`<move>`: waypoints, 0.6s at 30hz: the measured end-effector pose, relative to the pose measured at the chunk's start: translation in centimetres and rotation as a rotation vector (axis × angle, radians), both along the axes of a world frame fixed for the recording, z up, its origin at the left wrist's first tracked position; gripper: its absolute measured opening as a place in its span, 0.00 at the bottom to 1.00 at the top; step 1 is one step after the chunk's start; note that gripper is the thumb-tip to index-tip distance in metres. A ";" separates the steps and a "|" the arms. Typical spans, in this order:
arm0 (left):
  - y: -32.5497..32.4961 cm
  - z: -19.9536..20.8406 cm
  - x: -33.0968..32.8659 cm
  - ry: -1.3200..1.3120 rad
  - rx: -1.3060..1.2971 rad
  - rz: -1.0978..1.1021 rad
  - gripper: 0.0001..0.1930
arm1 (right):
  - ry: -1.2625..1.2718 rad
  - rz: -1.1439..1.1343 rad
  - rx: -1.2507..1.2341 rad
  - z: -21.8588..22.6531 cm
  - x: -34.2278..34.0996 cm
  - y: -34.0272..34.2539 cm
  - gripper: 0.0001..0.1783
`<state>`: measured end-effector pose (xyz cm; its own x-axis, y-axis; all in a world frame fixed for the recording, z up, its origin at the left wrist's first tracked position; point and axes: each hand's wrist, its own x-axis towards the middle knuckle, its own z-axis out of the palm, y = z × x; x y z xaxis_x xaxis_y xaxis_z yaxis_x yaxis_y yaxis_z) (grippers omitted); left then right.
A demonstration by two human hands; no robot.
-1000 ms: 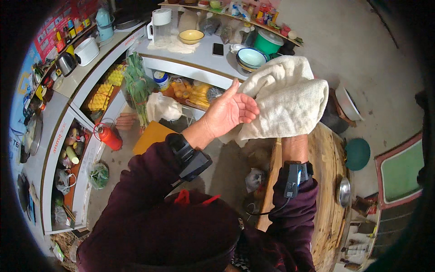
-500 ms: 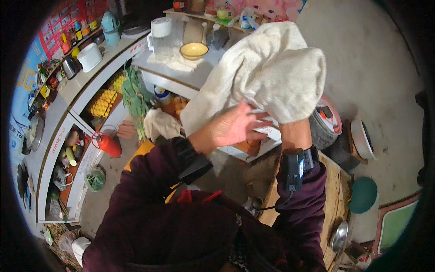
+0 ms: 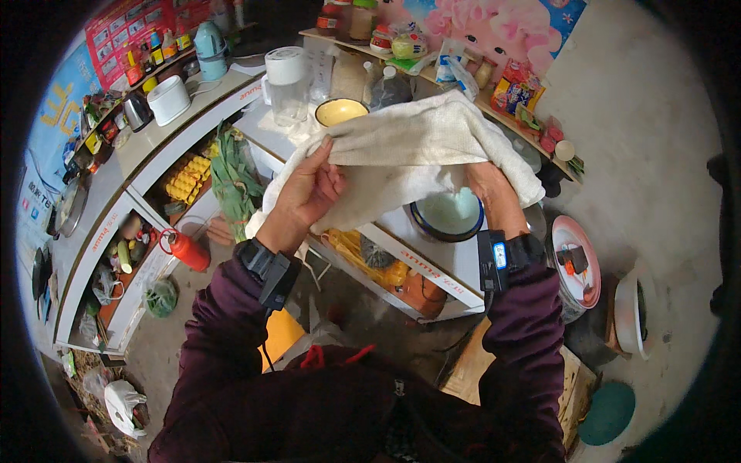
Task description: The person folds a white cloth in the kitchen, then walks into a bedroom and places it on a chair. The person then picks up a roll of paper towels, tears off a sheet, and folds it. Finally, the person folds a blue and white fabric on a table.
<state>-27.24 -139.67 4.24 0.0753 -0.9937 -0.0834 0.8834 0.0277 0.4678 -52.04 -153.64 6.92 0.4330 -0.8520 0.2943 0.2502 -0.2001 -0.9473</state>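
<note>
While the left hand pinches the cloth between thumb and fingers, the right hand extends beneath it; its fingers are covered, so their grip cannot be determined. The cloth spans the upper centre of the frame. The basin shows below it, right of centre; the bowl shows just above the cloth's left part.

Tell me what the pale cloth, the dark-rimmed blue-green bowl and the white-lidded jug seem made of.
Cloth: woven fabric, perhaps cotton, matte; it drapes in soft folds, faintly textured.
Bowl: likely enamelled metal, smooth, going by its pale inside and contrasting rim.
Jug: clear plastic or glass, smooth; its body is see-through. Its opaque white lid looks like plastic.
</note>
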 end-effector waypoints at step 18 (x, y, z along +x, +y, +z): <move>-16.1 -1.2 4.5 -0.214 -0.239 -0.062 0.05 | -0.184 0.056 0.176 -1.5 4.4 -20.2 0.23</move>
<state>-22.70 -155.79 3.07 0.0042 -0.9864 0.1642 0.7694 0.1080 0.6296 -47.61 -173.84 5.42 0.4339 -0.8732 0.2221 0.4271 -0.0176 -0.9040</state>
